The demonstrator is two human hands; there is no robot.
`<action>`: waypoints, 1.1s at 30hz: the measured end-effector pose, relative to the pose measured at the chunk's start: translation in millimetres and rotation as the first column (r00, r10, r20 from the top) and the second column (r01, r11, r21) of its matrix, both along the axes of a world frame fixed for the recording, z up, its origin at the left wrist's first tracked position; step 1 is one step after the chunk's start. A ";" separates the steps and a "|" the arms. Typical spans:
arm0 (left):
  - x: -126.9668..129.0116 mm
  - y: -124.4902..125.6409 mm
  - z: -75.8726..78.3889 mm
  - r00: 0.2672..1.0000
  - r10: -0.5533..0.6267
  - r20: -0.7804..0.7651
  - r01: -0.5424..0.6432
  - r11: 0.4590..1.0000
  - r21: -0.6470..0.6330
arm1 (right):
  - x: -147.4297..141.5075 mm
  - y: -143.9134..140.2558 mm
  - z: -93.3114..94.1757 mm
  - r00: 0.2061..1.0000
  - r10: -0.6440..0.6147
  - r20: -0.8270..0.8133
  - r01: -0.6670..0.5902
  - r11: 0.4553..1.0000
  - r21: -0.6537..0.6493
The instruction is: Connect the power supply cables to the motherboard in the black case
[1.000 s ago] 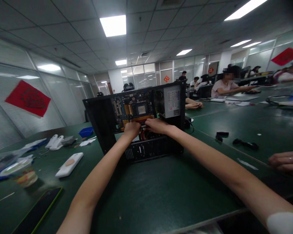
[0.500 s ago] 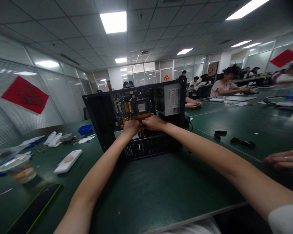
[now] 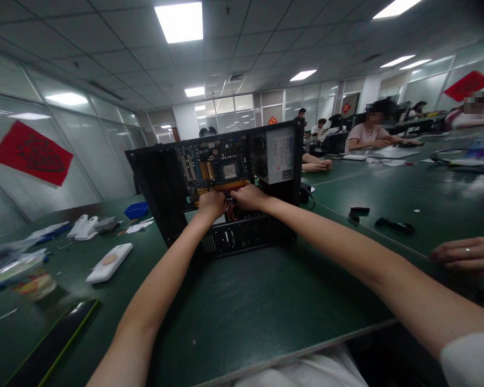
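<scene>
An open black computer case (image 3: pixel 146 180) stands on the green table, its motherboard (image 3: pixel 205 156) facing me. Both my hands reach inside to the board's lower edge. My left hand (image 3: pixel 212 206) is closed near the left part of an orange-red strip (image 3: pixel 236 186), which looks like memory slots. Farther right along that strip, my right hand (image 3: pixel 249 196) is closed too, with its fingertips close to the left hand's. What the fingers grip, if anything, is hidden. A silver power supply (image 3: pixel 280 158) fills the upper right of the case, and cables (image 3: pixel 234 210) hang just below my hands.
On the left lie a white power bank (image 3: pixel 109 263), a phone with a green edge (image 3: pixel 52 344), a blue tray (image 3: pixel 136 210) and a plastic cup (image 3: pixel 36 285). Black parts (image 3: pixel 395 226) lie to the right, near another person's hand (image 3: pixel 468 255).
The view has shifted slightly, so the case and my arms appear a little farther left and higher. Both hands stay at the same strip on the motherboard.
</scene>
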State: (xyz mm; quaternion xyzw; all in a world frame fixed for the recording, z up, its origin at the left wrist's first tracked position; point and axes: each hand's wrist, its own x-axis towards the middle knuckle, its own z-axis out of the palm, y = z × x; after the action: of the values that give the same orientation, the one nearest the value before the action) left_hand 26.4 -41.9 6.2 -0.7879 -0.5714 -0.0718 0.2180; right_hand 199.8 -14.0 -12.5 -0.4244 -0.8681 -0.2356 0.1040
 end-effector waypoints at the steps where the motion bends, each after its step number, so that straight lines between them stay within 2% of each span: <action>1: 0.3 -0.5 0.4 1.000 0.000 0.008 0.000 1.000 0.009 | 0.1 0.5 -0.3 1.000 -0.009 -0.014 0.009 1.000 -0.003; 6: 0.8 0.2 1.5 0.998 -0.055 0.030 0.055 0.998 0.016 | -0.5 2.2 -1.2 0.997 -0.039 -0.073 0.035 0.998 -0.050; 12: -0.8 2.4 1.4 0.997 -0.065 0.042 0.065 0.998 0.004 | 2.5 0.4 -1.6 0.992 -0.056 -0.112 0.047 0.995 -0.082; 19: 0.5 1.9 3.0 0.995 -0.054 0.082 0.059 0.997 -0.058 | 16.0 -2.2 -4.0 0.969 -0.088 -0.229 0.060 0.990 -0.126; 26: -1.6 9.5 0.1 0.985 -0.080 0.151 0.092 0.993 -0.069 | 15.4 -2.1 -1.7 0.969 -0.094 -0.228 0.052 0.981 -0.185; 33: -7.1 20.4 -4.1 0.972 -0.079 0.220 0.098 0.992 -0.081 | 12.0 -7.2 0.8 0.968 -0.132 -0.213 0.092 0.977 -0.191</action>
State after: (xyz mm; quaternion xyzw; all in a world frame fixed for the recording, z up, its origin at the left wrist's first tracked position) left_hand 19.3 -21.5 2.1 -0.8093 -0.5587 -0.1405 0.1150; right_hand 211.8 -21.2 -11.7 -0.5045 -0.8430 -0.1122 0.1491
